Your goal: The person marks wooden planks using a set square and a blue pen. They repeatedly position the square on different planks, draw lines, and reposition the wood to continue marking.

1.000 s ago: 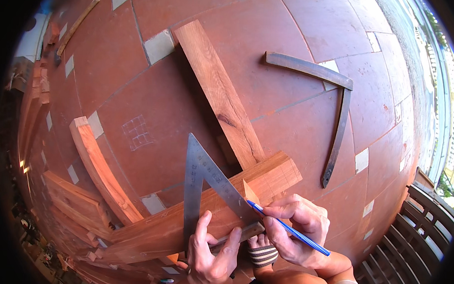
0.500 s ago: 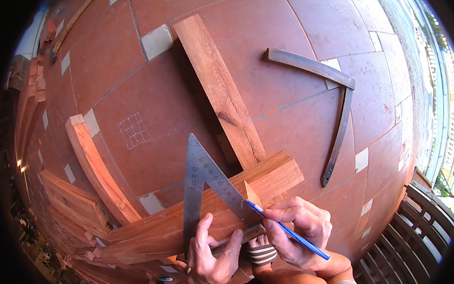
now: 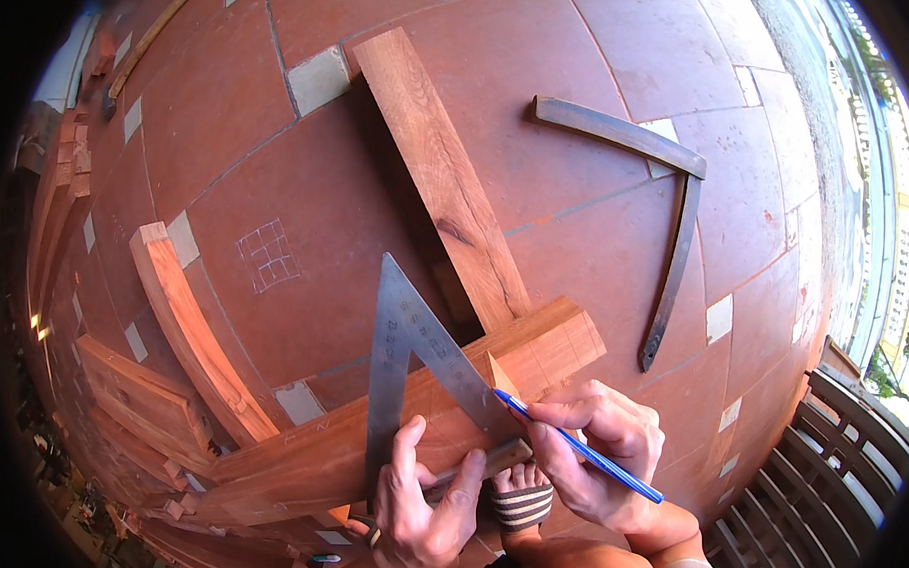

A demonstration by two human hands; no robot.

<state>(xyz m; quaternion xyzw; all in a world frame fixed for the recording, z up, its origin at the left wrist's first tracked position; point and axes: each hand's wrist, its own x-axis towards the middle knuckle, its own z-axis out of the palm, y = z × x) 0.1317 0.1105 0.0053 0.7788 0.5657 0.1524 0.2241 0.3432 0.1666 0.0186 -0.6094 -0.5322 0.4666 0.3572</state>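
Observation:
My left hand [image 3: 422, 503] presses a grey metal triangular square [image 3: 402, 352] flat onto a long reddish wooden beam [image 3: 543, 342] that lies across the lower middle. My right hand [image 3: 594, 449] grips a blue pen [image 3: 579, 447], its tip touching the beam beside the slanted edge of the square. A small wedge-shaped notch shows in the beam just above the pen tip. A second plank [image 3: 438, 173] runs from the beam up toward the top. My foot in a striped sandal [image 3: 520, 502] sits under the beam.
Red floor tiles [image 3: 308, 169] lie all around. A large dark steel framing square [image 3: 667, 221] lies at the right. A curved wooden piece [image 3: 188, 330] and stacked timber [image 3: 120, 403] are at the left. A slatted wooden railing [image 3: 829, 467] stands at the lower right.
The view has shifted slightly. Both hands stay on the square and the pen at the same spot on the beam.

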